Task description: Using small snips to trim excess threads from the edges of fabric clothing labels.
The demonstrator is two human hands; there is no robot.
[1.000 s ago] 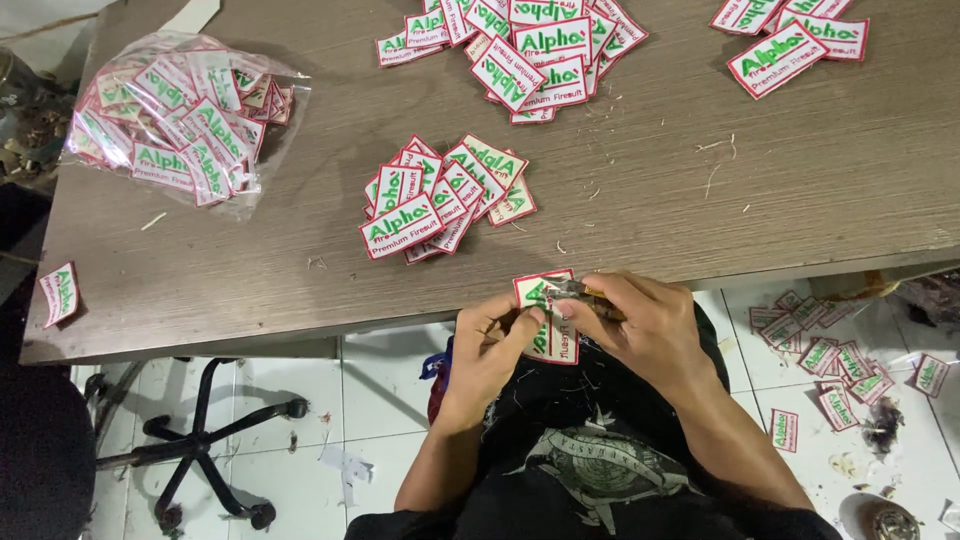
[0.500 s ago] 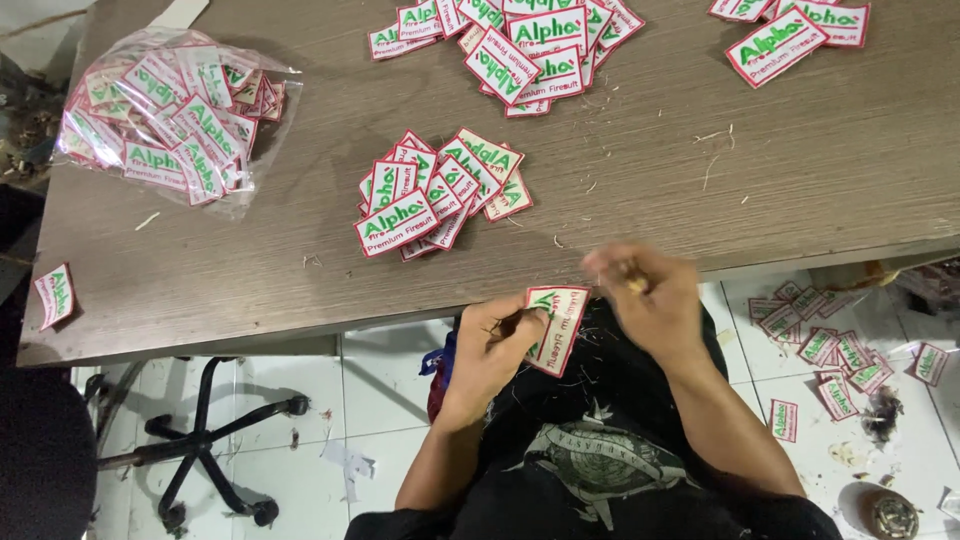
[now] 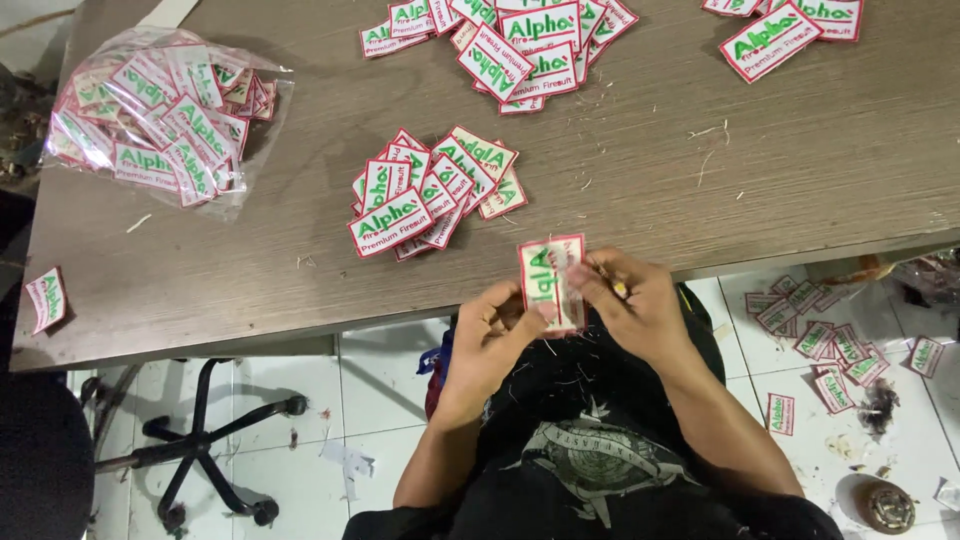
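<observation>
Item in hand: one embroidered patch [image 3: 552, 283], white field, red border, green lettering, held upright just off the near edge of the table [image 3: 800, 170], above my lap.

Left hand [image 3: 500, 335]: I have it closed on the patch's lower left side, thumb pressed to the face near the bottom edge, fingers curled behind.

Right hand [image 3: 630, 305]: I have its fingertips pinched at the patch's right edge; a small tool seems to sit between the fingers, too small for me to identify.

Nearest stock: a loose pile of patches [image 3: 430, 190] of the same kind, lying on the table just beyond the held one, some face up, some turned over.

Further stock: a larger heap [image 3: 520, 45] at the far middle of the table; a few more patches [image 3: 785, 25] at the far right corner.

Bagged stock: a clear plastic bag [image 3: 160, 115] filled with patches, far left on the table.

Single piece: one patch [image 3: 46, 298] at the table's left edge, well apart from the rest.

Floor: scattered patches [image 3: 830, 340] on white tiles to my right; the base of a black office chair [image 3: 200, 450] to my left.
</observation>
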